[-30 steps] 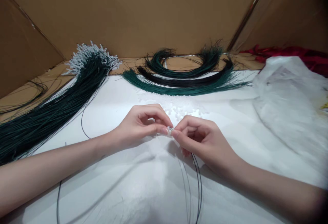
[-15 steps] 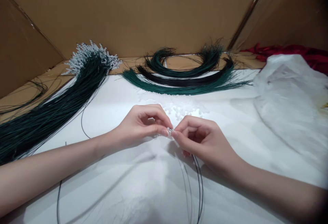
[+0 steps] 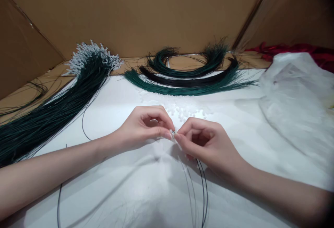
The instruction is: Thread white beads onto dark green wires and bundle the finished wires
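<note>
My left hand (image 3: pixel 146 123) is closed in a pinch, with a tiny white bead (image 3: pixel 171 131) at the tips of its thumb and forefinger. My right hand (image 3: pixel 202 139) pinches just beside it, its fingertips almost touching the left ones. Between the two pinches a short bit of thin wire shows at the bead. Two dark wire strands (image 3: pixel 203 186) hang below my right hand and curve down toward the front edge. How the wire passes through the bead is too small to make out.
Loose white beads (image 3: pixel 182 110) lie scattered beyond my hands on the white work surface (image 3: pixel 117 193). Behind them rest curved bundles of green and black wire (image 3: pixel 188 82). A long bead-tipped wire bundle (image 3: pixel 78 92) spreads at left. Clear plastic bag (image 3: pixel 294 96) and red cloth (image 3: pixel 292 51) sit right; cardboard walls (image 3: pixel 156 12) enclose the back.
Almost nothing differs. Both hands keep the same pinch, and slightly more of the bit of wire shows between the fingertips. The view has shifted a touch.
</note>
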